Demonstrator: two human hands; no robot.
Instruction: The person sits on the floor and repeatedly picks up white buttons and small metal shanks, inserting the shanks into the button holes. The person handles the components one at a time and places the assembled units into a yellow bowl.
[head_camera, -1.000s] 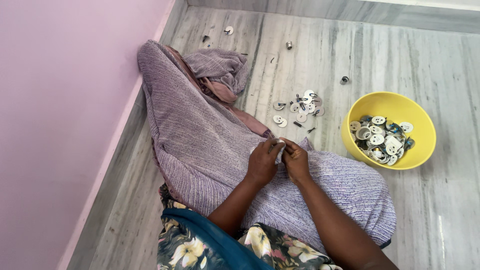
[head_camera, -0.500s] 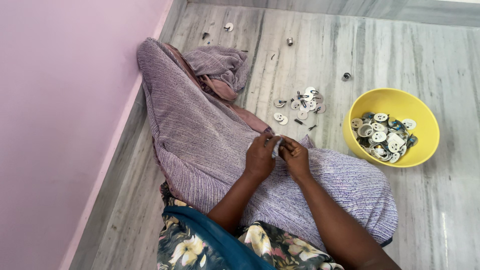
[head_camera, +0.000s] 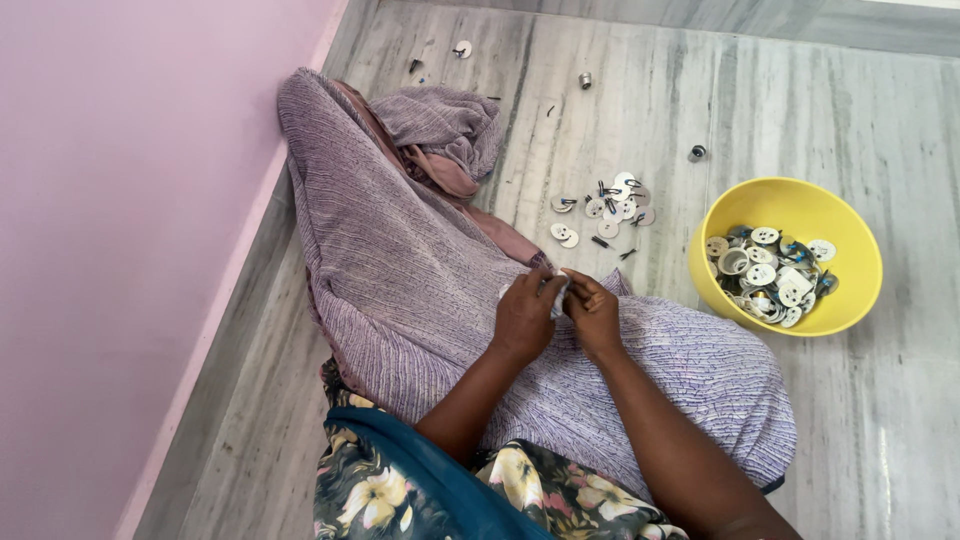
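Over the lap, a small white disc (head_camera: 559, 293) is pinched between the left hand (head_camera: 523, 315) and right hand (head_camera: 593, 313), both closed on it, raised close for fine work. A purple cloth (head_camera: 420, 290) is spread under them, likely to catch parts. Loose discs (head_camera: 607, 209) lie on the floor (head_camera: 880, 130) just ahead; a yellow bowl (head_camera: 800, 205) of more sits within right reach.

Pink wall (head_camera: 110, 250), grey, seemingly marble floor (head_camera: 800, 110)
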